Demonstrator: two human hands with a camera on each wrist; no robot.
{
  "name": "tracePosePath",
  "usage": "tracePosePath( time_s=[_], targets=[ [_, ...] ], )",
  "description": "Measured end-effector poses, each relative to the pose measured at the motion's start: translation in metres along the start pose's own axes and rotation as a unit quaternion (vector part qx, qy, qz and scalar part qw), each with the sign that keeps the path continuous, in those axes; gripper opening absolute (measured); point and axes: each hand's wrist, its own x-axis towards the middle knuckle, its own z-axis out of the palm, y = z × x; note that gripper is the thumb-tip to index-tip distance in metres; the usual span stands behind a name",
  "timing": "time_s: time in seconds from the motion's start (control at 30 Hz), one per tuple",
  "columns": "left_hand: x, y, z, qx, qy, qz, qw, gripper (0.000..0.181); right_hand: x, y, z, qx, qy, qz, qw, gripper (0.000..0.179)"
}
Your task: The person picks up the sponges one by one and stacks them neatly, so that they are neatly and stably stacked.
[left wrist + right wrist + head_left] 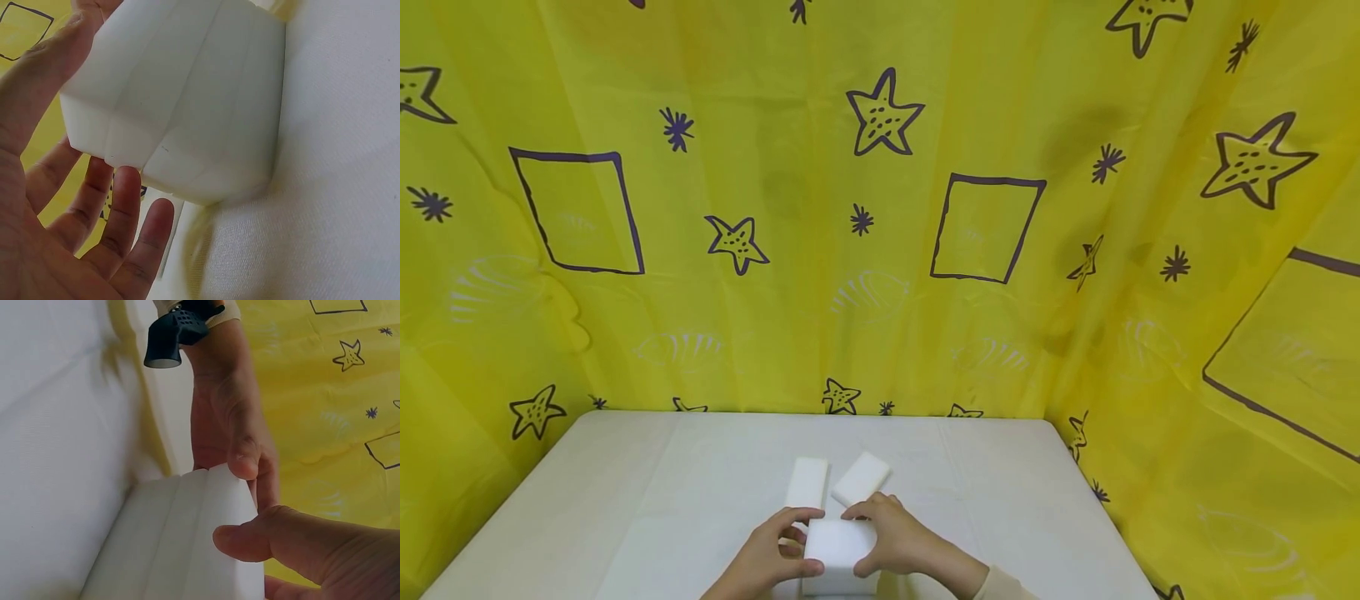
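Observation:
A stack of white sponges [841, 546] stands on the table near its front, with seams between the layers showing in the left wrist view. My left hand [775, 550] holds the top sponge [100, 106] at its left end, thumb on the near side and fingers towards the far side. From the right, my right hand [898, 537] grips the same sponge, its thumb [244, 542] lying along the near edge. The layers line up closely, with slight offsets. Part of the stack's lower end is cut off in the right wrist view.
Beyond the stack lie two loose white sponges, one straight [808, 482] and one turned at an angle [862, 478]. They rest on a white-covered table [700, 475]. A yellow curtain [790, 317] with stars encloses the back and sides. A black wrist camera [178, 331] sits on the left wrist.

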Motion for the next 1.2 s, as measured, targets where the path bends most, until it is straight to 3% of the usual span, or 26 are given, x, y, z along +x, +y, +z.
tracePosePath(
  time_s=[0.27, 0.63, 0.87, 1.2],
  targets=[
    [-0.001, 0.002, 0.001, 0.001, 0.001, -0.015, 0.9999, 0.068, 0.008, 0.007, -0.016, 0.048, -0.009, -0.008, 0.9988, 0.053],
    [0.0, 0.002, 0.002, 0.007, 0.008, -0.022, 0.9997, 0.07, 0.041, 0.048, -0.039, 0.1, 0.057, -0.035, 0.9927, 0.05],
    [-0.001, 0.0, 0.0, 0.003, 0.008, -0.015, 0.9998, 0.067, 0.068, 0.078, -0.035, 0.094, 0.029, -0.025, 0.9948, 0.058],
    [-0.001, 0.0, -0.001, -0.003, 0.002, -0.006, 1.0, 0.067, 0.083, 0.085, -0.033, 0.123, -0.008, 0.022, 0.9921, 0.068]
  ],
)
